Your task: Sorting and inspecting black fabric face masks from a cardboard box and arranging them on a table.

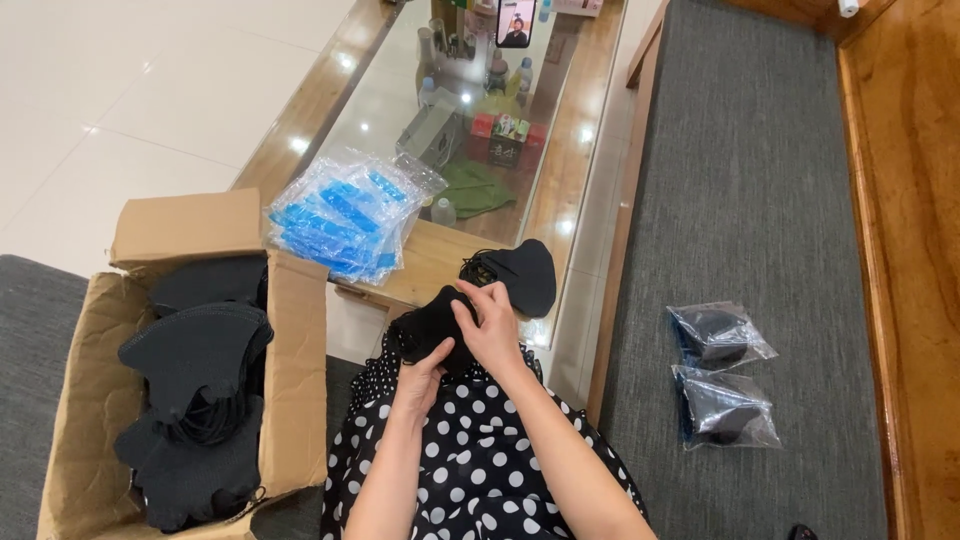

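Both hands meet over my lap on a black face mask (432,318). My left hand (420,375) grips it from below, and my right hand (488,322) pinches its upper edge. Just beyond them a small pile of black masks (522,270) lies on the near edge of the glass-topped table (590,170). A stack of clear plastic bags with blue print (340,215) rests on the table's near left corner. An open cardboard box (290,360) at my left is full of black masks (195,350).
Two bagged black masks (722,375) lie on the grey cushion (750,200) at my right, beside a wooden rail. A phone on a stand (515,22), bottles and a red box (505,135) stand at the table's far end. White tiled floor lies to the left.
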